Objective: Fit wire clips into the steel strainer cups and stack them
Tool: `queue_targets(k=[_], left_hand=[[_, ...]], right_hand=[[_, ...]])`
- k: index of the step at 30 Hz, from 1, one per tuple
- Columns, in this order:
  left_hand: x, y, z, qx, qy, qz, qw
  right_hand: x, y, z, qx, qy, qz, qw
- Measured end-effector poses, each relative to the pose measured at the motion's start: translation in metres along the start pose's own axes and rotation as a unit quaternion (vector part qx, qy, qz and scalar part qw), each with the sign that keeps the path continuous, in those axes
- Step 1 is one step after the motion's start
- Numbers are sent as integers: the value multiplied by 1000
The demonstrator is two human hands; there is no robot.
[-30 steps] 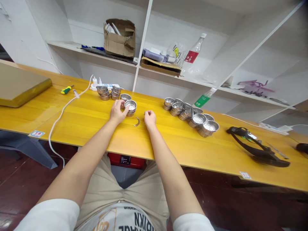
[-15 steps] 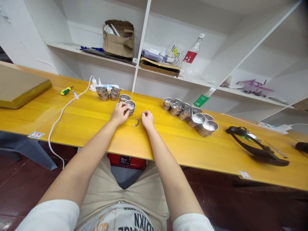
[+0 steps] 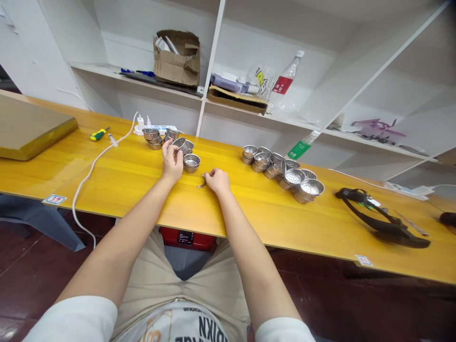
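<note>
My left hand (image 3: 171, 162) grips a perforated metal cup (image 3: 179, 143) by its side, tilted and raised near the small group of cups. Just right of it, a short stack of perforated cups (image 3: 191, 162) stands on the yellow table (image 3: 263, 209). The fingers of my right hand (image 3: 216, 180) are pinched together at the end of a thin curved metal piece (image 3: 201, 181). At the back left stand two stacks of similar cups (image 3: 153, 137). A larger group of cups (image 3: 278, 166) is right of centre.
A yellow-green screwdriver (image 3: 99, 134) and a white cable (image 3: 93, 166) lie at the left. A green-labelled bottle (image 3: 299, 149) lies behind the right cups, and a black headset (image 3: 381, 218) is far right. Shelves with a cardboard box (image 3: 176, 65) rise behind.
My left hand has lifted a cup off the near stack and moved it back and left. My right hand has come left to the curved piece and pinched its end.
</note>
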State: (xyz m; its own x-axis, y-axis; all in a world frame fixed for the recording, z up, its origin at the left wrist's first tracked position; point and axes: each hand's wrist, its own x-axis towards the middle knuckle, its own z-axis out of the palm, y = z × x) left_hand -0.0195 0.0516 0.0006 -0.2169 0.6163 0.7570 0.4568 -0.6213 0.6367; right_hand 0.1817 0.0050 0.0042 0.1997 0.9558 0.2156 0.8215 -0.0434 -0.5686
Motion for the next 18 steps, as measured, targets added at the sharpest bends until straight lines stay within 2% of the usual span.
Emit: queue_targets(k=[5,13,18], left_hand=[[6,-14,3,-5,49,-67,997],[1,-12,5,31,30,-36,998],[1,-12,5,15,30,-42,999]], right_hand=[[1,1,-1,-11,-45,28,999],[-1,-4,-2,-25,-60,41,997],[-1,-6,-3,-61,-87,27,994]])
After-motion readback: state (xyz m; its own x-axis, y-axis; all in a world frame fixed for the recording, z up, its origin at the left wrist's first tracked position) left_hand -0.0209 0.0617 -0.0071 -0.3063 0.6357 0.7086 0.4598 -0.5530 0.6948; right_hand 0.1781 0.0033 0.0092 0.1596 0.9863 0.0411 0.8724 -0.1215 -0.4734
